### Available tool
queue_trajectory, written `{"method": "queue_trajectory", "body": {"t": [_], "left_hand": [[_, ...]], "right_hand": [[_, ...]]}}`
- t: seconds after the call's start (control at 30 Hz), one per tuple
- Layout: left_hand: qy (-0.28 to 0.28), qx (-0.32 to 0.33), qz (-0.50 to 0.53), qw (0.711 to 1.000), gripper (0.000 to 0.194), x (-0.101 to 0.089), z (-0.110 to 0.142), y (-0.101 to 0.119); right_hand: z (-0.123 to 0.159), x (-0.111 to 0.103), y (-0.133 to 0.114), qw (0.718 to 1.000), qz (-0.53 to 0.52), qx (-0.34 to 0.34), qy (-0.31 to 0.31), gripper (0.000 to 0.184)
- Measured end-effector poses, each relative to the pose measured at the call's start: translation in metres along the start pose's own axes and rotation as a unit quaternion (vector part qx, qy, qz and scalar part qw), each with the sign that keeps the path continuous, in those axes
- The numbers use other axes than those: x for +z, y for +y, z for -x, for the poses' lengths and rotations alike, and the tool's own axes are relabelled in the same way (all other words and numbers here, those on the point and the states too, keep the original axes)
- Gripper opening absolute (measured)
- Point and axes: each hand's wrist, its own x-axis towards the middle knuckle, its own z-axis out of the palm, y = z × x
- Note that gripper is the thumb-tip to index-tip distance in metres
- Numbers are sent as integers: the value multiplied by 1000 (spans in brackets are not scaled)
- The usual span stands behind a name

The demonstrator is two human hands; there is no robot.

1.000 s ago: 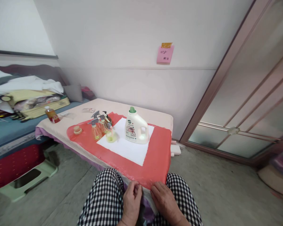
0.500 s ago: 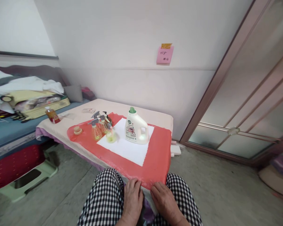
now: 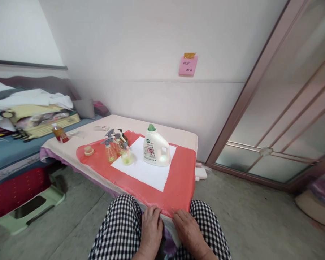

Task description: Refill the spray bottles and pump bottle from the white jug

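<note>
My left hand (image 3: 152, 229) and my right hand (image 3: 187, 229) rest side by side at the near edge of a low table, between my knees in checked trousers (image 3: 119, 231). Both lie flat with fingers stretched toward the red mat (image 3: 178, 180), and neither holds anything. Farther out on the mat lies a white sheet (image 3: 148, 173) with a white detergent jug (image 3: 155, 148) with a green cap standing on it. Left of the jug stand small spray bottles (image 3: 111, 150) with yellowish liquid and a small clear cup (image 3: 127, 157).
A small round lid (image 3: 89, 150) lies at the mat's left end and an amber bottle (image 3: 59, 133) stands at the table's far left. A bed with piled bedding (image 3: 29, 108) is at left, a green stool (image 3: 27, 209) below it, a sliding glass door (image 3: 287, 119) at right.
My left hand's fingers have flattened out from a loose curl. The view has tipped slightly downward. Nothing on the table has moved.
</note>
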Motion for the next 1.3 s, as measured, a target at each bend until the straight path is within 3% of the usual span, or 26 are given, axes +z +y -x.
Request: {"method": "queue_trajectory", "body": {"t": [0.53,0.83,1.3], "left_hand": [[-48,-33,-60,996,10,-3,-19,8],[-26,-13,-73,997,19,2,-23,2],[-16,-3,-66,998,22,3,-20,1]], "right_hand": [[0,7,1,999,25,4,27,15],[-8,-4,-6,999,14,36,17,16],[-3,17,-3,996,18,81,27,15]]}}
